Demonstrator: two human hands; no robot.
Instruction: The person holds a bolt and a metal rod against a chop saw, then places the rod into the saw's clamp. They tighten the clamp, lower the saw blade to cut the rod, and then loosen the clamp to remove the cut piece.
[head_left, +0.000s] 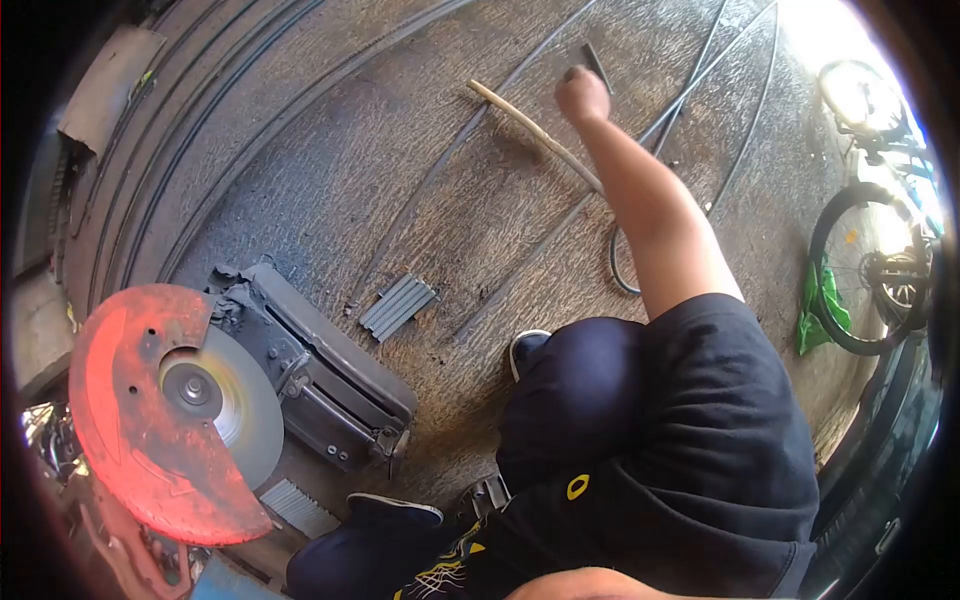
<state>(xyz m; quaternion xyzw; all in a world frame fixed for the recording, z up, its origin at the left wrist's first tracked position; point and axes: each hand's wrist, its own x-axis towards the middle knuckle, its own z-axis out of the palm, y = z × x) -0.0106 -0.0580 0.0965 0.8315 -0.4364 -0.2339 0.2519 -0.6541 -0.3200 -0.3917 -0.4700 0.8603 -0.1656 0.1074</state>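
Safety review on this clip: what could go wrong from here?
Saw blade sits exposed below its red guard and looks blurred, maybe spinning, close to the shoe. The right hand is bare around a short metal piece; cut ends may be sharp. Loose rods on the floor could roll underfoot.

One head-worn view, rounded at the edges by a wide lens, looks steeply down at the floor (pixel 480 200) over the person's own crouched body. The cut-off saw (pixel 180 410) is close at near left, the bicycle (pixel 870 270) at the right edge, and the right hand (pixel 583 95) reaches far ahead.
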